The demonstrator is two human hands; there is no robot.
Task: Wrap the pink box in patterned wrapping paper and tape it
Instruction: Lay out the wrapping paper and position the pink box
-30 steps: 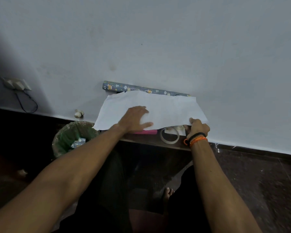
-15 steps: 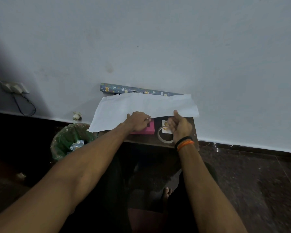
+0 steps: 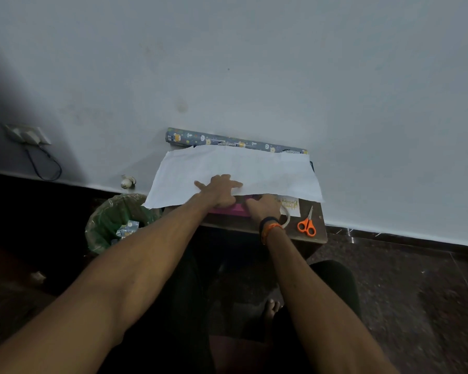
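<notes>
Box (image 3: 229, 209) pink; sheet (image 3: 238, 171) white; roll (image 3: 227, 141) grey-blue, animal print; scissors (image 3: 306, 226) orange

Head camera looks forward and down, close over the small table (image 3: 318, 233).

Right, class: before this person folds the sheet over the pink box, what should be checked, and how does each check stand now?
1. Sheet covers the pink box: ok, only its near edge shows.
2. Left hand presses the sheet flat: ok.
3. Right hand at the box's near edge: ok; grip, cannot tell.
4. Tape ring within reach: ok.
5. Scissors clear of the sheet: ok.
6. Box centred under sheet: cannot tell.
</notes>
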